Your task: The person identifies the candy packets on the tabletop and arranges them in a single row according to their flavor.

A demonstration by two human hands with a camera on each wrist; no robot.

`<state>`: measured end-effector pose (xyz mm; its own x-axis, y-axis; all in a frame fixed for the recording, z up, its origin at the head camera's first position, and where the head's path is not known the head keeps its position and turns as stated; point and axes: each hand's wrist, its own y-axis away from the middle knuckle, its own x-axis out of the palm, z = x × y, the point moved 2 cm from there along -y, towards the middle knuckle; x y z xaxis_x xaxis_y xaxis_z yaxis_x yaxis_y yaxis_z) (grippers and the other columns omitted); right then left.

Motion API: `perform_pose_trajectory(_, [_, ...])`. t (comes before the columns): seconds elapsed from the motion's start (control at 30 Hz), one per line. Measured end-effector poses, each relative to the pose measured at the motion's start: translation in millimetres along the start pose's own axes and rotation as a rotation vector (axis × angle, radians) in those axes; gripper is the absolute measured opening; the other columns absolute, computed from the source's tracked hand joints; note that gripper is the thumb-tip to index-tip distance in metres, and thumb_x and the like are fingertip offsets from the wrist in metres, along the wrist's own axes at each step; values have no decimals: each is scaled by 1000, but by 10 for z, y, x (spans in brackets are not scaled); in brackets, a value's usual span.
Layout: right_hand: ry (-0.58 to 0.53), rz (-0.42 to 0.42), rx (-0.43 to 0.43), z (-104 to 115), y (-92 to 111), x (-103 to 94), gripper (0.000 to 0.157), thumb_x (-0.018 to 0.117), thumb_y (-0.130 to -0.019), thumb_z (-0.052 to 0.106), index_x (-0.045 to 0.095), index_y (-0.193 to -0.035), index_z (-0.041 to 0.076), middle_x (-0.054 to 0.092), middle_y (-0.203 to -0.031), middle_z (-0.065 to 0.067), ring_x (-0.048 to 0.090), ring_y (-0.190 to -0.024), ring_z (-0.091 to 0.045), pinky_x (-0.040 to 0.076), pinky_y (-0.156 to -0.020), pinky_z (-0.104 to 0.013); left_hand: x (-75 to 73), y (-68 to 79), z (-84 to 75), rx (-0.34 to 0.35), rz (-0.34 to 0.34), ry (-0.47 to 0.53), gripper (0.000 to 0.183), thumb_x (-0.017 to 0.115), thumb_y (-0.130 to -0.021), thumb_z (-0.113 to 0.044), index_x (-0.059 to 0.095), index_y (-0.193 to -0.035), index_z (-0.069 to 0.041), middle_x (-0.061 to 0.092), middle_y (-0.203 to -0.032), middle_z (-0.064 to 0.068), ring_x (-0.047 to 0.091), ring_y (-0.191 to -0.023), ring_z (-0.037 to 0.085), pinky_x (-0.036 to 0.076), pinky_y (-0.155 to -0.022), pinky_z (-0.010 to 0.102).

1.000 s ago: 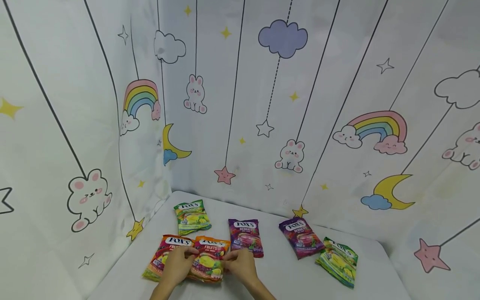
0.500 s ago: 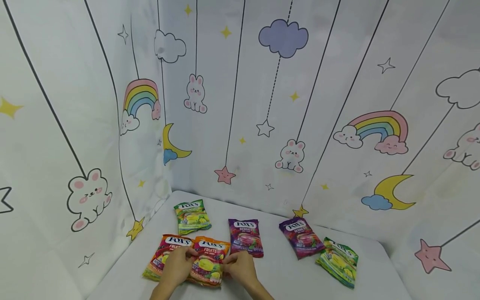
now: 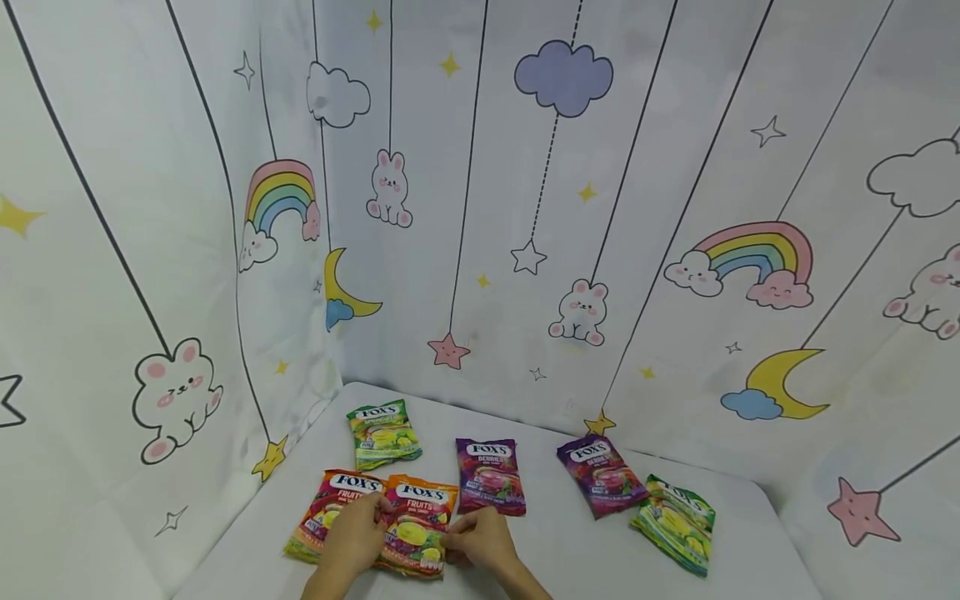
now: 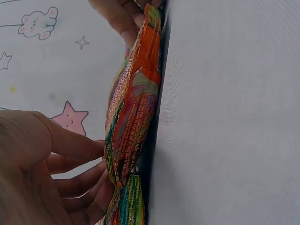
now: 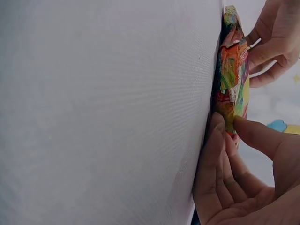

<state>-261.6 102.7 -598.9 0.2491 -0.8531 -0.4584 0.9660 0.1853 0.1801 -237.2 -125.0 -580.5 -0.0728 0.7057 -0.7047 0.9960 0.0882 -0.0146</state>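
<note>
The right hand (image 3: 482,542), at the bottom centre of the frame, pinches the right edge of an orange candy bag (image 3: 412,529); in the right wrist view its thumb lies on one side of the bag and its fingertips on the other. The left hand (image 3: 352,537), just left of it, pinches the same bag at the opposite edge between thumb and fingers, the fingertips bent inward. The orange bag lies between the two hands in the lower middle of the frame, its printed face up, with the words FOX'S and FRUITS readable. Its left edge meets a red fruit candy bag (image 3: 309,529), which is partly hidden behind the left hand; whether one overlaps the other I cannot tell. Just above the right hand is a purple berries bag (image 3: 491,475), its bottom edge close behind the knuckles. Further up and to the left sits a green candy bag (image 3: 385,435), apart from the others. Toward the lower right, well apart from the hands, a tilted purple bag (image 3: 602,477) meets a slanted green bag (image 3: 677,525) at its lower right corner. All lie on a white table (image 3: 577,554), and behind it hangs a white backdrop (image 3: 420,275) printed with rabbits, rainbows, clouds, moons and stars.
</note>
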Motion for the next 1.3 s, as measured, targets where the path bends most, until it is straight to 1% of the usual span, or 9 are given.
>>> perform_pose_trajectory(0.13, [-7,9,-9,-13,-4,-17,9,88,-83,12,79,-80,11,74,-70,-1,72,-61,-16,58,-55,-27,14,-8,-18,15,-4,-31,20,70,-86,3,73,-98,-13,59,-78,-2,53,-69,16,45,-62,36])
perform_pose_trajectory(0.33, [-26,24,-5,-27,-2,-17,11,88,-83,13,80,-87,9,75,-71,-3,73,-60,-19,59,-55,-30,-40,12,-46,3,-22,-100,20,75,-82,1,71,-95,-14,60,-93,3,61,-81,19,54,-74,46])
perform_pose_trajectory(0.47, [-37,22,2,-24,9,-41,16,87,-84,14,78,-95,7,75,-72,-3,73,-60,-20,60,-55,-32,-60,8,-67,3,-29,-124,22,75,-82,2,69,-96,-13,56,-96,5,58,-80,19,53,-71,45])
perform_pose_trajectory(0.57, [-45,6,4,-25,23,-81,15,85,-85,14,77,-95,6,76,-74,-4,74,-61,-20,60,-56,-33,-55,-6,-117,18,-35,-125,19,75,-84,1,70,-97,-11,56,-98,6,58,-82,20,53,-71,46])
perform_pose_trajectory(0.77, [-39,-21,-23,-17,71,-233,9,83,-88,15,77,-90,8,76,-75,-4,74,-63,-21,61,-58,-35,-36,-38,-347,54,-52,-119,16,76,-90,-7,72,-105,-9,58,-101,6,59,-84,19,54,-74,46])
perform_pose_trajectory(0.9, [-64,-27,-78,-9,113,-372,8,82,-88,13,77,-89,7,76,-74,-5,75,-63,-23,61,-57,-36,-7,-77,-525,114,-79,-76,15,76,-92,-10,73,-107,-11,60,-102,4,59,-84,16,54,-75,42])
perform_pose_trajectory(1.03, [-79,-44,-105,7,158,-509,8,81,-89,12,77,-90,5,76,-75,-6,75,-64,-24,61,-57,-35,35,-95,-717,181,-109,-45,12,76,-92,-10,73,-102,-15,60,-102,1,61,-86,14,54,-75,40])
perform_pose_trajectory(1.17, [-84,-63,-107,0,190,-630,8,81,-90,12,78,-91,5,76,-76,-6,75,-65,-23,61,-58,-33,76,-85,-888,241,-113,-14,12,74,-92,-7,71,-99,-18,61,-100,1,59,-79,11,52,-67,32])
perform_pose_trajectory(1.3, [-99,-83,-129,-27,204,-727,7,80,-90,11,78,-90,5,76,-77,-6,75,-66,-23,61,-58,-32,134,-88,-994,308,-115,5,12,73,-92,-5,72,-98,-15,59,-97,1,53,-72,8,48,-62,26])
